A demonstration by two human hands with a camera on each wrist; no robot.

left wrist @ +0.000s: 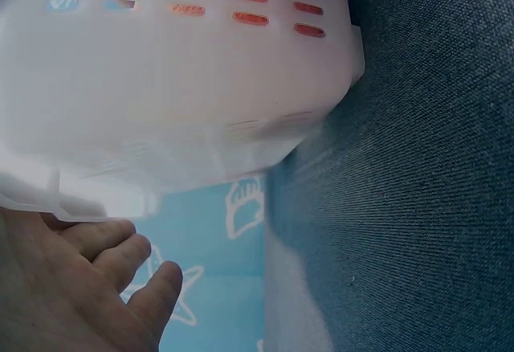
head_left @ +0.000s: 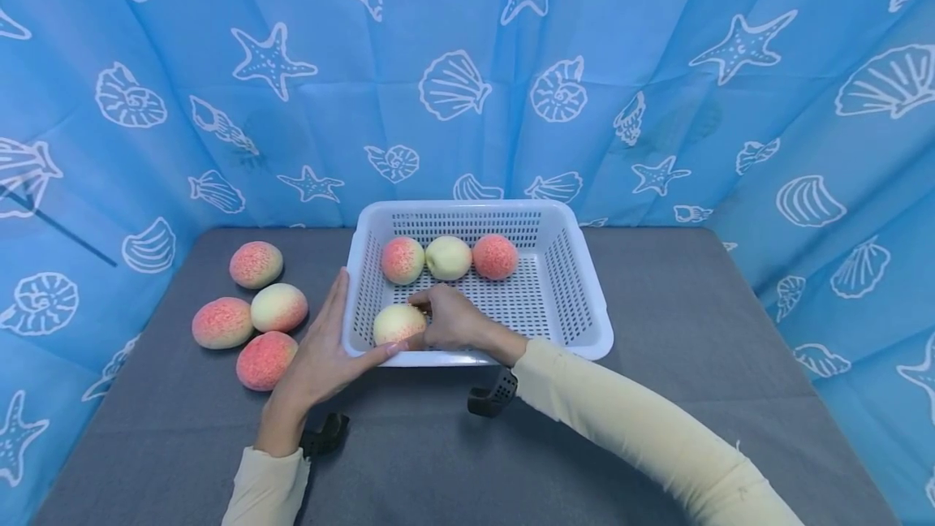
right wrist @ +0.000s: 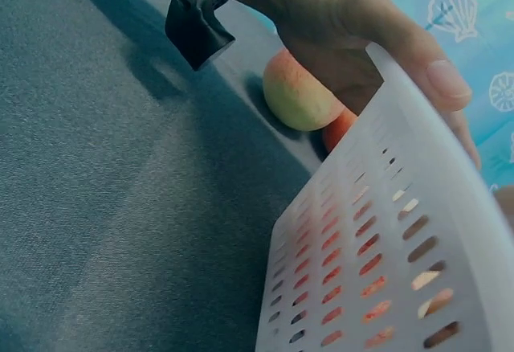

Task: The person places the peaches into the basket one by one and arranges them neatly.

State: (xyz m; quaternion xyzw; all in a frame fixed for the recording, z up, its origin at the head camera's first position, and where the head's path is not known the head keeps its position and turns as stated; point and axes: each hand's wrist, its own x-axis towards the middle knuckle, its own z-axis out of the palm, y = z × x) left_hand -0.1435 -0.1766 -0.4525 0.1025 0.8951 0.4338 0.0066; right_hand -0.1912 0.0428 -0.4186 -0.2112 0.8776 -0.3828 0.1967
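Near-L corner of basket (head_left: pixel 570 286), inside: single peach (head_left: pixel 398 321), R hand (head_left: pixel 456 319) curled on it, gripping. L hand (head_left: pixel 329 351) at L rim, fingers extended, unclenched. Step (judged): seating peach; 3 peaches (head_left: pixel 449 258) along far side. Next prob. calls for release, then 4 table peaches (head_left: pixel 279 308).

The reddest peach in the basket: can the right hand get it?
Probably yes: the right hand is inside the basket and nothing seems to stand between it and the reddest peach, but it holds another peach.
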